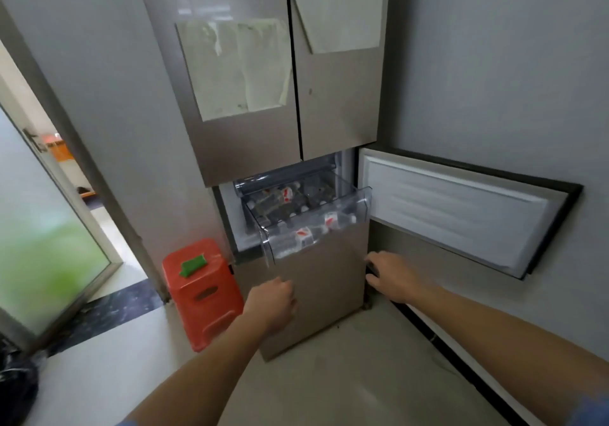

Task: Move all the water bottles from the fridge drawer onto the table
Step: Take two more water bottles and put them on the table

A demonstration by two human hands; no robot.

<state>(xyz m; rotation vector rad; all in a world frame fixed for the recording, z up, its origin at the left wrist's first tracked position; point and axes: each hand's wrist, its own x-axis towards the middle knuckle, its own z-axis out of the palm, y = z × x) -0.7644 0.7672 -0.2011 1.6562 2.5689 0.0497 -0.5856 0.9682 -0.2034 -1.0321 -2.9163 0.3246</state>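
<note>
A clear plastic fridge drawer [361, 200] is pulled out from the fridge's middle compartment. Several water bottles with red-and-white labels [304, 236] lie inside it. My left hand [273, 300] hangs below the drawer's front, in front of the lower fridge door, its fingers curled and holding nothing. Lower right of the drawer, my right hand [392, 277] has relaxed fingers near the lower door's right edge and holds nothing. No table is in view.
The compartment's door [461, 208] is swung open to the right, along the wall. A red plastic stool [204, 290] with a green item on top stands left of the fridge. An open doorway with a glass door [43, 214] lies at far left.
</note>
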